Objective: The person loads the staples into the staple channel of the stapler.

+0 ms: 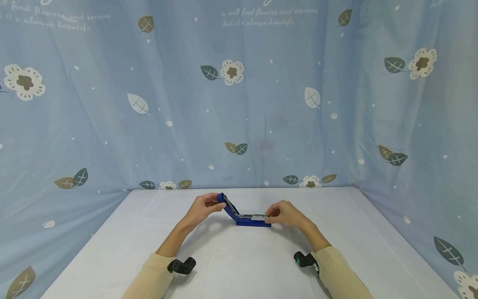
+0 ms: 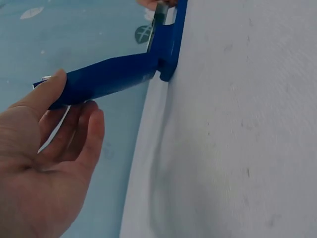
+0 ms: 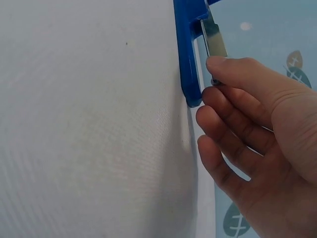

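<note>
A blue stapler [image 1: 254, 223] stands on the white table with its top arm swung up and back to the left. My left hand [image 1: 201, 209] pinches the end of that raised arm between thumb and fingers; the left wrist view shows the blue arm [image 2: 109, 77] from outside. At the base's right end, my right hand [image 1: 286, 214] pinches the tip of the metal staple channel [image 1: 257, 216]. In the right wrist view, thumb and index finger hold this metal channel [image 3: 214, 42] just above the blue base [image 3: 187, 64]. Whether staples lie inside cannot be made out.
The white table [image 1: 231, 265] reaches back to a blue curtain [image 1: 179, 124] with leaf and flower prints, which also hangs at both sides. Black wrist cameras, one on the left sleeve [image 1: 182, 265] and one on the right [image 1: 304, 259], jut inward over the table.
</note>
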Action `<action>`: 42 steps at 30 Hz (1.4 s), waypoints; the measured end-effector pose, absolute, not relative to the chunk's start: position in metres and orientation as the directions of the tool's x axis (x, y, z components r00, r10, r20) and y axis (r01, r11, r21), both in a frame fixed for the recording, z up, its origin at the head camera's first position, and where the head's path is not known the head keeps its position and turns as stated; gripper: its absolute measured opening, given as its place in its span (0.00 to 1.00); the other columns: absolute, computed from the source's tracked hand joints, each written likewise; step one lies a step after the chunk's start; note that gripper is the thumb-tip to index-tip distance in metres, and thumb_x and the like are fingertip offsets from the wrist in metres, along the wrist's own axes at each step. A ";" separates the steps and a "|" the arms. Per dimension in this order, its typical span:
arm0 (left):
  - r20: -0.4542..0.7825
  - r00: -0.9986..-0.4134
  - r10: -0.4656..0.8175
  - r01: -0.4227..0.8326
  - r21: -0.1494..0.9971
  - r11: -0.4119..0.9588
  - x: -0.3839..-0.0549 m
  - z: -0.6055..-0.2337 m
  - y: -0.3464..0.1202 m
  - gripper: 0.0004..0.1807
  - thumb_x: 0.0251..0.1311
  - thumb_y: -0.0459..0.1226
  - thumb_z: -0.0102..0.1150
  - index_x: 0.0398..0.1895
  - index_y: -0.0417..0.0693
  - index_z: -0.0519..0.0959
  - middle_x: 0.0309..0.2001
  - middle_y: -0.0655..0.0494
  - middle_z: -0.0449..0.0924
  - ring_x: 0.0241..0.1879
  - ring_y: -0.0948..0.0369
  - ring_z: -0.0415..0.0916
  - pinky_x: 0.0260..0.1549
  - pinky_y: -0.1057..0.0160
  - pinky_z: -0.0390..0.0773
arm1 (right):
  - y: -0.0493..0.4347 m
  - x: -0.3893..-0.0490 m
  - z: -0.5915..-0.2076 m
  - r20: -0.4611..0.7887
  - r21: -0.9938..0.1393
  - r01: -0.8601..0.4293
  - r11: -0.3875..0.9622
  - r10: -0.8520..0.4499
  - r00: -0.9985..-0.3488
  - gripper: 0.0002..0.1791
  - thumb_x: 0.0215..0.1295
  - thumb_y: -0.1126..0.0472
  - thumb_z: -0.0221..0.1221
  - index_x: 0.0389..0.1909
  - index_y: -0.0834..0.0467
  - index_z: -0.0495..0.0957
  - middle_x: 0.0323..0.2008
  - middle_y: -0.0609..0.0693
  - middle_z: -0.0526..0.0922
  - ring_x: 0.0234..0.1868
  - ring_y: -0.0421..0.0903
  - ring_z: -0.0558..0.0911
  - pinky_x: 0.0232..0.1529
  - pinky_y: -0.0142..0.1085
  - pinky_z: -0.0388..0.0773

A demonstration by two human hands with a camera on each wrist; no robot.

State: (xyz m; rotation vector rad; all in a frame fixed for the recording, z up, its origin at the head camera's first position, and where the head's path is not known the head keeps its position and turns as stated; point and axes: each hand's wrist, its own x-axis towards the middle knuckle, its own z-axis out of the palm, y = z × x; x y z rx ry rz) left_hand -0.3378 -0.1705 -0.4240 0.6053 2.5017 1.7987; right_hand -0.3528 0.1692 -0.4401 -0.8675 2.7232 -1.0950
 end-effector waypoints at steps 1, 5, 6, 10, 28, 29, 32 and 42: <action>0.221 -0.927 0.303 0.307 0.911 0.274 -0.338 -0.424 -0.169 0.25 0.60 0.43 0.67 0.59 0.45 0.77 0.49 0.46 0.83 0.49 0.49 0.83 0.48 0.62 0.82 | 0.169 -0.353 -0.440 0.132 -0.659 -0.476 0.582 -0.534 -0.835 0.09 0.59 0.58 0.69 0.39 0.57 0.85 0.32 0.45 0.87 0.32 0.38 0.82 0.35 0.29 0.78; 0.227 -0.929 0.293 0.311 0.907 0.285 -0.340 -0.425 -0.165 0.22 0.60 0.43 0.67 0.57 0.50 0.79 0.49 0.49 0.84 0.48 0.58 0.83 0.50 0.59 0.81 | 0.169 -0.353 -0.441 0.127 -0.662 -0.472 0.582 -0.534 -0.836 0.09 0.59 0.57 0.69 0.38 0.56 0.86 0.32 0.45 0.87 0.32 0.39 0.81 0.35 0.29 0.78; 0.224 -0.931 0.289 0.307 0.909 0.283 -0.340 -0.425 -0.164 0.21 0.60 0.43 0.67 0.57 0.51 0.79 0.49 0.50 0.84 0.48 0.59 0.82 0.51 0.59 0.80 | 0.169 -0.354 -0.441 0.126 -0.663 -0.470 0.582 -0.533 -0.837 0.09 0.59 0.57 0.69 0.38 0.55 0.86 0.32 0.45 0.87 0.32 0.39 0.82 0.35 0.29 0.78; 0.217 -0.932 0.291 0.295 0.920 0.257 -0.343 -0.428 -0.163 0.22 0.61 0.42 0.67 0.59 0.50 0.78 0.50 0.49 0.84 0.50 0.59 0.81 0.53 0.58 0.79 | 0.170 -0.354 -0.441 0.127 -0.663 -0.469 0.583 -0.530 -0.838 0.09 0.59 0.57 0.69 0.38 0.55 0.86 0.32 0.45 0.87 0.32 0.39 0.82 0.35 0.29 0.78; 0.242 -0.917 0.318 0.325 0.915 0.241 -0.347 -0.430 -0.148 0.30 0.58 0.44 0.69 0.64 0.49 0.74 0.55 0.50 0.81 0.57 0.56 0.77 0.55 0.58 0.78 | 0.174 -0.352 -0.438 0.126 -0.675 -0.484 0.557 -0.560 -0.819 0.12 0.59 0.57 0.69 0.41 0.59 0.85 0.34 0.47 0.86 0.32 0.39 0.80 0.35 0.29 0.77; 0.246 -0.916 0.317 0.329 0.914 0.239 -0.347 -0.431 -0.147 0.30 0.58 0.44 0.69 0.63 0.49 0.74 0.55 0.51 0.81 0.56 0.57 0.77 0.54 0.59 0.78 | 0.174 -0.352 -0.438 0.126 -0.677 -0.485 0.553 -0.562 -0.818 0.12 0.59 0.58 0.69 0.41 0.59 0.85 0.34 0.47 0.87 0.33 0.39 0.80 0.35 0.29 0.77; 0.261 -0.914 0.312 0.341 0.910 0.237 -0.348 -0.431 -0.143 0.28 0.57 0.44 0.69 0.62 0.49 0.76 0.53 0.53 0.82 0.55 0.59 0.77 0.52 0.61 0.78 | 0.174 -0.353 -0.439 0.130 -0.680 -0.489 0.546 -0.567 -0.813 0.12 0.59 0.58 0.69 0.41 0.59 0.84 0.34 0.47 0.86 0.34 0.39 0.81 0.36 0.29 0.78; 0.276 -0.904 0.328 0.367 0.894 0.257 -0.348 -0.430 -0.126 0.25 0.58 0.46 0.68 0.59 0.54 0.78 0.52 0.56 0.82 0.53 0.60 0.76 0.55 0.58 0.75 | 0.176 -0.353 -0.439 0.136 -0.676 -0.488 0.551 -0.558 -0.819 0.12 0.59 0.57 0.69 0.41 0.59 0.84 0.35 0.48 0.87 0.35 0.39 0.82 0.37 0.29 0.78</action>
